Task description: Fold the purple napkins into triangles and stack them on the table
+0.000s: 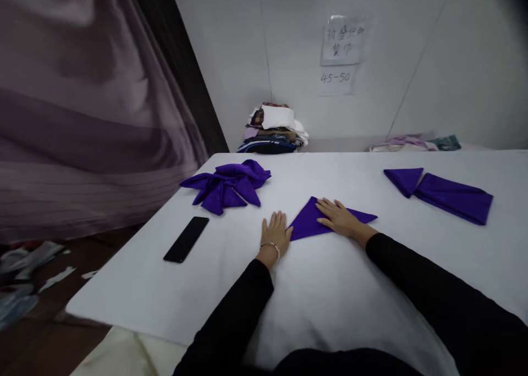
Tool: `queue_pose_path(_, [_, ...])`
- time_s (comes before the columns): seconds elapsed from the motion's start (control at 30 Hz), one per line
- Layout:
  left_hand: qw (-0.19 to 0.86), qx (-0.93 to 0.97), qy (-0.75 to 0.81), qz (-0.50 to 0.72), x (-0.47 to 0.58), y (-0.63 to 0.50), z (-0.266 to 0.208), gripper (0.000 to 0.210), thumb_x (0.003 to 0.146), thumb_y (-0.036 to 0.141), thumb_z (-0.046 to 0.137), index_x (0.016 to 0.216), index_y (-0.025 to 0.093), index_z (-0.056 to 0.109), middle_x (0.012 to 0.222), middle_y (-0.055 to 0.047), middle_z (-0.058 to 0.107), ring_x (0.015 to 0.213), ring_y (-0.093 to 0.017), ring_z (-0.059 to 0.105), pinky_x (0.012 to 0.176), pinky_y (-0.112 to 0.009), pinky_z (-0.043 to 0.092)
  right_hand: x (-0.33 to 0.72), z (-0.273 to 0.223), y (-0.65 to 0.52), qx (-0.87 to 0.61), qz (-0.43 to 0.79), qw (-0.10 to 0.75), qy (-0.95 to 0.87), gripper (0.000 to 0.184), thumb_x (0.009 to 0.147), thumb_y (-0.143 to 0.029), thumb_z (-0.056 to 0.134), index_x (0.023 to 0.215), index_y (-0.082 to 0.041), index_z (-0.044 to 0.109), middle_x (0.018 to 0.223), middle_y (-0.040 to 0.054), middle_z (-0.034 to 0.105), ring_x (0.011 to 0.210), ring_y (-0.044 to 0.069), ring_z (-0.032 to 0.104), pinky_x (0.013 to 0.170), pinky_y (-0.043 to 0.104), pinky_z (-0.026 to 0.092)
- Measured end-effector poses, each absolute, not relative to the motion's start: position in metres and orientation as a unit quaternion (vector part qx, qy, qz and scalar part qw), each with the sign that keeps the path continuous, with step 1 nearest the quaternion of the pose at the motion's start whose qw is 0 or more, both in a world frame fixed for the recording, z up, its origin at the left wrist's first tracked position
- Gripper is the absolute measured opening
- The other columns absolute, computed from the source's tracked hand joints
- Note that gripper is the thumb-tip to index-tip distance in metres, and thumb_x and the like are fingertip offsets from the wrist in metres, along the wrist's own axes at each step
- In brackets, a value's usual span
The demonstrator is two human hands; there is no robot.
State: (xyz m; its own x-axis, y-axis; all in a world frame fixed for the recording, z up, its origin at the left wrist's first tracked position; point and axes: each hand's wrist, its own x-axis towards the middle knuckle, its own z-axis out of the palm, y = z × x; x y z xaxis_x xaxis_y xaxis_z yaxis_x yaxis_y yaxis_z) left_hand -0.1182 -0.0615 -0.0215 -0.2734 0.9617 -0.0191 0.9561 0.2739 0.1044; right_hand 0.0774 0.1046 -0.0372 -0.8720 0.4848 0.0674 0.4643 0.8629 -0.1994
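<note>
A purple cloth napkin (307,222), folded into a triangle, lies flat on the white table in front of me. My right hand (336,217) rests on it with the fingers stretched out, covering part of its middle. At the napkin's left corner, my left hand (275,234) lies flat on the table, fingers extended and the thumb by the cloth. A bracelet circles the left wrist. Neither hand grips anything.
Crumpled purple cloths (226,186) lie at the back left, with a black phone (186,239) nearer. At the right are a folded purple triangle (406,179) and a folded purple strip (454,197). Stacked clothes (274,128) stand behind the table (136,299).
</note>
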Motion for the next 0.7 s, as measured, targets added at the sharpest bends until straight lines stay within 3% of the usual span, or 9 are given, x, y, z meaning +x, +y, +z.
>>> queue_pose_path(0.17, [0.04,0.545,0.837,0.034,-0.151,-0.107,-0.02,0.052,0.089,0.037,0.025,0.137,0.019,0.028,0.146,-0.005,0.024,0.135,-0.021,0.015,0.108,-0.05,0.013,0.077,-0.036,0.103,-0.245,0.079,0.052,-0.965,0.068,0.086,-0.062,0.02,0.141,-0.023,0.02,0.146,0.0063,0.021,0.134,0.024,0.013,0.107,0.048,0.011])
queue_pose_path(0.27, [0.047,0.51,0.854,0.092,-0.157,-0.12,-0.018,0.045,0.089,0.034,0.031,0.131,0.02,0.038,0.143,-0.006,0.034,0.133,-0.021,0.023,0.107,-0.049,0.017,0.077,-0.034,0.102,-0.247,0.075,0.046,-0.965,0.068,0.086,-0.062,0.019,0.141,-0.022,0.021,0.146,0.0071,0.021,0.134,0.024,0.014,0.107,0.048,0.011])
queue_pose_path(0.4, [0.032,0.522,0.821,0.229,-0.141,-0.12,-0.017,0.03,0.086,0.033,0.042,0.109,0.022,0.058,0.12,-0.004,0.059,0.116,-0.018,0.047,0.101,-0.038,0.031,0.076,-0.034,0.102,-0.245,0.073,0.049,-0.965,0.068,0.086,-0.062,0.019,0.141,-0.024,0.02,0.146,0.0062,0.021,0.134,0.024,0.014,0.107,0.048,0.012])
queue_pose_path(0.47, [0.022,0.552,0.787,0.274,-0.128,-0.115,-0.016,0.021,0.082,0.033,0.05,0.096,0.023,0.062,0.108,-0.003,0.064,0.107,-0.017,0.051,0.097,-0.035,0.035,0.076,-0.034,0.102,-0.246,0.072,0.047,-0.965,0.069,0.085,-0.063,0.019,0.141,-0.023,0.021,0.146,0.0067,0.022,0.134,0.024,0.014,0.107,0.048,0.013])
queue_pose_path(0.6, [0.028,0.544,0.787,0.29,-0.112,-0.106,-0.015,0.006,0.077,0.026,0.057,0.076,0.022,0.062,0.102,-0.002,0.063,0.105,-0.019,0.051,0.094,-0.036,0.036,0.075,-0.034,0.102,-0.245,0.076,0.046,-0.965,0.068,0.086,-0.063,0.018,0.141,-0.023,0.021,0.146,0.0065,0.021,0.134,0.024,0.014,0.107,0.048,0.013])
queue_pose_path(0.7, [0.04,0.536,0.796,0.279,-0.118,-0.108,-0.017,0.008,0.076,0.02,0.056,0.07,0.022,0.06,0.106,-0.002,0.061,0.112,-0.02,0.046,0.096,-0.038,0.033,0.075,-0.035,0.103,-0.244,0.082,0.049,-0.965,0.068,0.086,-0.062,0.018,0.142,-0.024,0.019,0.147,0.0058,0.021,0.134,0.024,0.014,0.107,0.047,0.012])
